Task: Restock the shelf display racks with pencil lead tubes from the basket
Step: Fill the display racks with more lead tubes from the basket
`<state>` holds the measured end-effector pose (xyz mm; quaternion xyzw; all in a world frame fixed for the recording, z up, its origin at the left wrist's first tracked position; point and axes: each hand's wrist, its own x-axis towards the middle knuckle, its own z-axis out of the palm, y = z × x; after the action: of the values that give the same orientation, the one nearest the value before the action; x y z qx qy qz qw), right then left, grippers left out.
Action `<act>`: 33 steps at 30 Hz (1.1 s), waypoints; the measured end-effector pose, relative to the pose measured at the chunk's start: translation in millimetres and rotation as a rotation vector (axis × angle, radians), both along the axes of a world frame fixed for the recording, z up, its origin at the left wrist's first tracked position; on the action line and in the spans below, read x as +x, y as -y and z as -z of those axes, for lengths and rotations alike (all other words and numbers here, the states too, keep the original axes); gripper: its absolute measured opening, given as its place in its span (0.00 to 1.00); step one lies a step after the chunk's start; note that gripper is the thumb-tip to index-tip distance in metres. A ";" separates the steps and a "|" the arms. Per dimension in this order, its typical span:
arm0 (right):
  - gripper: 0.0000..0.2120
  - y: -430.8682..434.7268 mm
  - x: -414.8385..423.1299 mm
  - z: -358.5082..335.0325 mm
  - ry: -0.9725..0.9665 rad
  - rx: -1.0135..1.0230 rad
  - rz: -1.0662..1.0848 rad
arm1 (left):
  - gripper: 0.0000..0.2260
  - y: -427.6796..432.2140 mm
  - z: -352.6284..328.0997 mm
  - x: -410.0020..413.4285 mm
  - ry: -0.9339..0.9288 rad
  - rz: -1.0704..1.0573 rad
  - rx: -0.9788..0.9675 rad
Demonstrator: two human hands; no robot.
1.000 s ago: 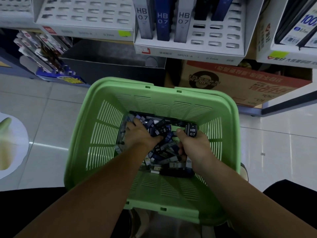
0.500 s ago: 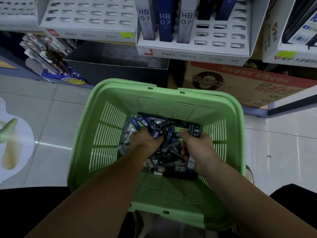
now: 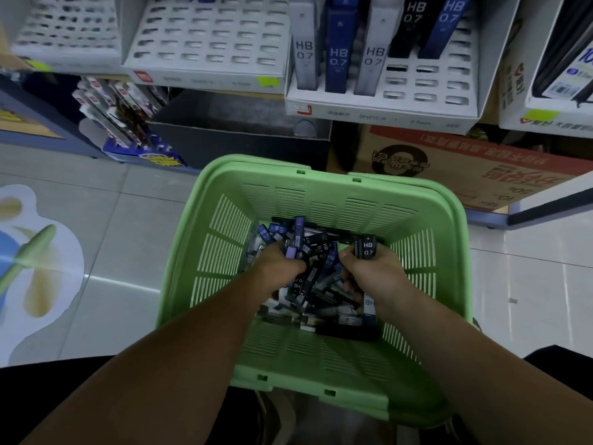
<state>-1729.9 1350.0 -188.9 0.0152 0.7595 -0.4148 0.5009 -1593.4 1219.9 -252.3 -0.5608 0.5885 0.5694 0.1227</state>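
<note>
Our right hand (image 3: 375, 274) pinches a black HB 0.7 tube (image 3: 368, 248) label-up, we think to match the 0.7 rack (image 3: 426, 101) above. Our left hand (image 3: 282, 264) curls round more lead tubes (image 3: 296, 242) inside the green basket (image 3: 224, 252).

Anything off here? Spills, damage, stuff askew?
Nothing stands out. The lead tubes lie jumbled inside the green basket, none on the floor tiles. Left hand is in the pile; right hand holds a black HB 0.7 tube. Racked tubes stand in their slots.

"HB 0.7" on upright tubes (image 3: 338, 56) in white rack (image 3: 382, 114) & on black tube (image 3: 368, 248) in basket (image 3: 321, 168); rack's front-edge lbl: "0.7mm".
</note>
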 end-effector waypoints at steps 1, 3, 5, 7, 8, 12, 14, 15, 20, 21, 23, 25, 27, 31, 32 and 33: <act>0.04 1.9 -0.1 -2.0 -0.001 -0.005 -0.022 | 0.05 1.5 -5.7 1.7 -0.002 0.011 0.017; 0.05 6.7 0.2 -8.8 0.004 -0.022 -0.051 | 0.04 4.1 -19.0 4.9 -0.016 -0.003 0.036; 0.08 12.2 1.4 -20.3 -0.027 -0.031 -0.089 | 0.09 6.2 -31.8 8.6 -0.051 -0.076 0.070; 0.09 16.1 5.2 -34.1 -0.052 -0.047 -0.138 | 0.19 8.7 -42.2 10.7 -0.090 -0.154 0.091; 0.09 17.3 8.1 -40.7 -0.053 -0.057 -0.152 | 0.20 8.8 -50.5 11.2 -0.108 -0.169 0.093; 0.10 25.1 18.5 -59.2 -0.061 -0.090 -0.132 | 0.14 10.0 -73.1 11.6 -0.184 -0.155 0.137; 0.10 32.6 17.6 -65.1 -0.094 -0.121 -0.115 | 0.21 7.6 -82.0 9.9 -0.173 -0.062 0.123; 0.09 36.4 14.5 -67.3 -0.117 -0.144 -0.101 | 0.26 6.1 -86.1 8.2 -0.152 -0.008 0.112; 0.06 43.1 -6.6 -82.3 -0.156 -0.265 -0.070 | 0.10 -4.6 -121.5 -2.8 -0.207 0.211 0.107; 0.05 42.1 -7.9 -86.5 -0.167 -0.263 -0.077 | 0.08 -5.5 -129.3 -3.5 -0.218 0.245 0.095; 0.05 41.1 -6.8 -97.6 -0.171 -0.252 -0.094 | 0.05 -4.7 -143.7 -4.5 -0.238 0.273 0.073; 0.06 42.2 -4.2 -111.2 -0.162 -0.267 -0.115 | 0.03 -2.8 -161.4 -6.3 -0.245 0.286 0.044; 0.08 44.3 -3.0 -126.6 -0.146 -0.301 -0.130 | 0.03 -1.1 -181.4 -5.9 -0.265 0.306 0.000; 0.05 43.3 -2.1 -161.8 -0.133 -0.326 -0.176 | 0.05 0.1 -222.6 -2.0 -0.340 0.328 -0.047; 0.04 41.4 -1.5 -171.2 -0.151 -0.340 -0.191 | 0.06 -0.2 -233.7 -0.3 -0.348 0.335 -0.056; 0.03 39.0 -2.5 -183.1 -0.176 -0.360 -0.192 | 0.05 0.0 -247.0 1.5 -0.346 0.345 -0.077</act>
<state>-1732.4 1311.0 -5.8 -0.1834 0.7119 -0.4938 0.4644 -1591.8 1219.9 -5.3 -0.3505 0.7089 0.6048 0.0939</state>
